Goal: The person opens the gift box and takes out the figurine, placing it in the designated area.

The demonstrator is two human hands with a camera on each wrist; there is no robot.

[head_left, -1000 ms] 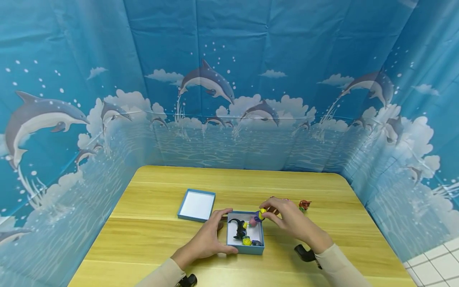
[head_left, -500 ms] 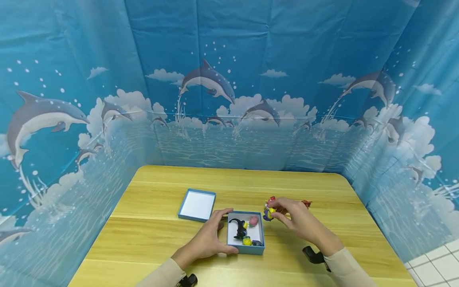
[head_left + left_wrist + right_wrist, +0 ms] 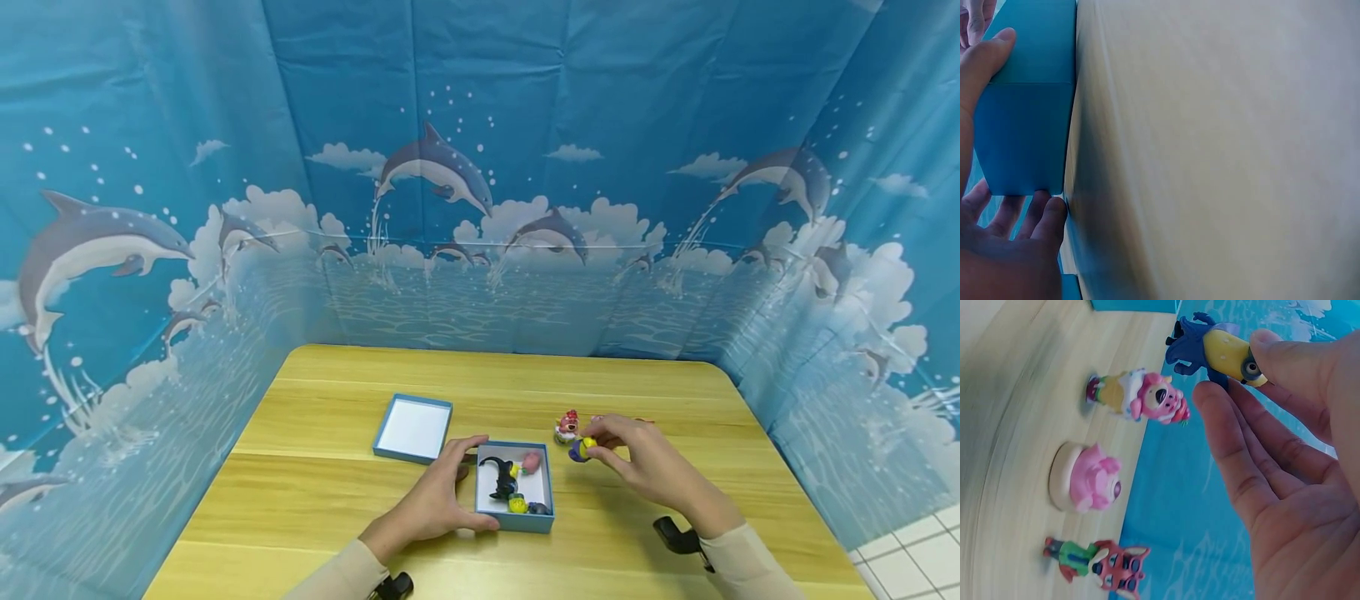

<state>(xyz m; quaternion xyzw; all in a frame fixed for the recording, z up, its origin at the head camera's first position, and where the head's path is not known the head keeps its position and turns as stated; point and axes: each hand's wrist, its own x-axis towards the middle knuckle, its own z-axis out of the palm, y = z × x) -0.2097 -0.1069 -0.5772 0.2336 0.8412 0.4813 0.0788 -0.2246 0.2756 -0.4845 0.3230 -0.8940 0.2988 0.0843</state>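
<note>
My left hand (image 3: 431, 492) grips a square blue box (image 3: 513, 523) from its left side, thumb on the near wall and fingers round the far corner. In the box lie a black figurine (image 3: 501, 477) with a curved tail, a pink one (image 3: 530, 463), a yellow-green one (image 3: 517, 503) and a dark grey one (image 3: 537, 508). To the right of the box, my right hand (image 3: 648, 462) pinches a yellow minion figurine (image 3: 1225, 353) in a blue-purple outfit between thumb and fingertips. It is held above the table.
A pink bear figurine (image 3: 1154, 400), a pink figurine on a round white base (image 3: 1094, 478) and a red fox figurine (image 3: 1116, 565) stand in a row on the table. The blue lid (image 3: 402, 457), white inside, lies behind my left hand.
My right hand has carried the minion figurine from over the box's right rim rightward, away from the box. The pink bear has come into view behind it. My left hand stays on the box.
</note>
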